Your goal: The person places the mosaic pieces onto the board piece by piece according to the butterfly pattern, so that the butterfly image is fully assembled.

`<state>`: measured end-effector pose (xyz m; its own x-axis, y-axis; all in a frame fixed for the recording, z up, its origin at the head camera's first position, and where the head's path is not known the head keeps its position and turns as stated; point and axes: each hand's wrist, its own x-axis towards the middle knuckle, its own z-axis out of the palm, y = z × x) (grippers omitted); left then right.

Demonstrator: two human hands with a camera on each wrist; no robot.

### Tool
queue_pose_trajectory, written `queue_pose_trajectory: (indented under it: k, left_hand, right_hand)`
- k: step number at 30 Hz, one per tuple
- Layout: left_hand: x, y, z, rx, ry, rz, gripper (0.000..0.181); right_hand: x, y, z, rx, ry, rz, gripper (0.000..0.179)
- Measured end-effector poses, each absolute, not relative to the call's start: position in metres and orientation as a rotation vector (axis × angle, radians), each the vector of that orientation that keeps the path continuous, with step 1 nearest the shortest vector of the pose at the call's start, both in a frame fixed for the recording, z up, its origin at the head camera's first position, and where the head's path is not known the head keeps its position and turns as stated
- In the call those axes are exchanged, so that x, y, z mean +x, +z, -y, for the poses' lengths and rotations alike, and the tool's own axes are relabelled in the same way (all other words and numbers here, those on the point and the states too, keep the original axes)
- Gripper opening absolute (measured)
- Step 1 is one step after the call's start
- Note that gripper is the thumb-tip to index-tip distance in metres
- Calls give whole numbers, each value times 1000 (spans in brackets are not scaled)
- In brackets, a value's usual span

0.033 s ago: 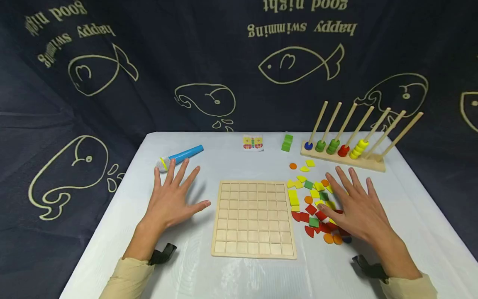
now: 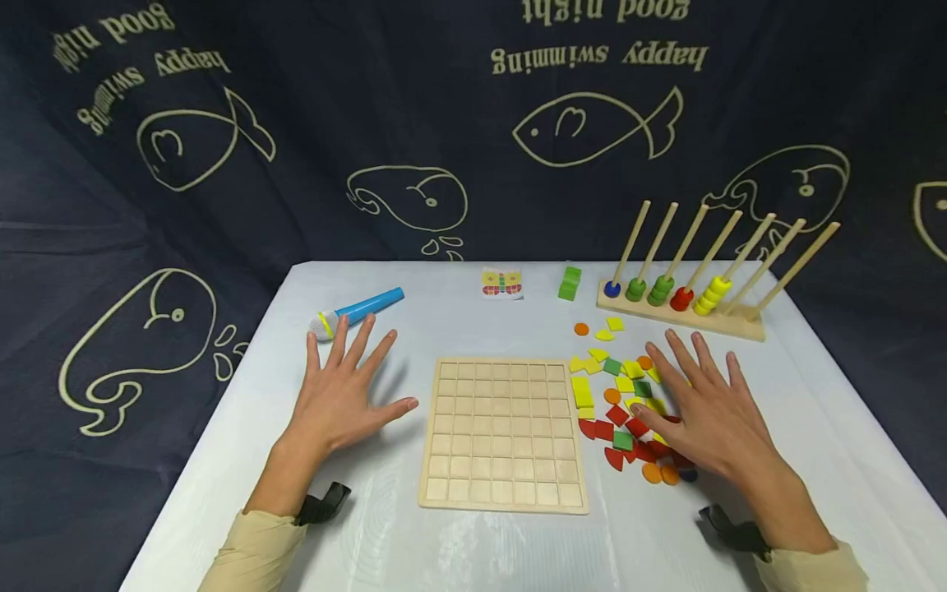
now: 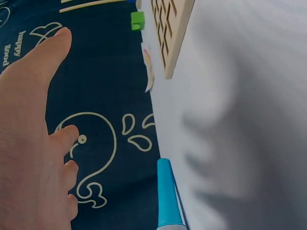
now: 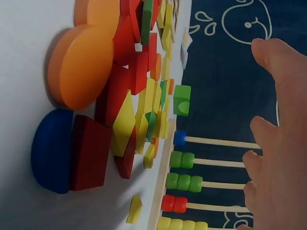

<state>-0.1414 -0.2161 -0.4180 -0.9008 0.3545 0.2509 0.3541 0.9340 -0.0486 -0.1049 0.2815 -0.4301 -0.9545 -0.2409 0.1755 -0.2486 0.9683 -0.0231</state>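
Left hand (image 2: 342,399): I see fingers spread wide, nothing held. Toy microphone (image 2: 362,311): its twelve o'clock, long axis eight-to-two. Gridded wooden board (image 2: 503,434): between the hands, about four o'clock from the left, near-square. Coloured shape tiles (image 2: 617,416): scattered, mostly about nine o'clock from the right hand (image 2: 706,415), the nearer one by far; I log it spread wide too, nothing held.

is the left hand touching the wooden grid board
Apart. The head view shows it: a strip of white table is visible between the thumb tip of the left hand and the wooden grid board.
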Motion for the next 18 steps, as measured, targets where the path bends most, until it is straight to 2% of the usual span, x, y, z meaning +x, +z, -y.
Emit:
queue_pose_trajectory:
  k: [5, 9, 14, 18]
  left_hand:
    - [-137, -419, 220, -543, -25, 2837, 101]
    - [-138, -422, 220, -573, -331, 2905, 96]
    - [-147, -439, 209, -597, -885, 2985, 90]
    - [-155, -461, 198, -674, -950, 3002, 91]
  right_hand:
    - [-105, -429, -275, 384, 166, 2933, 89]
    - [-111, -427, -265, 425, 376, 2954, 73]
    - [-137, -429, -249, 504, 653, 2957, 44]
    - [-163, -435, -235, 567, 786, 2956, 35]
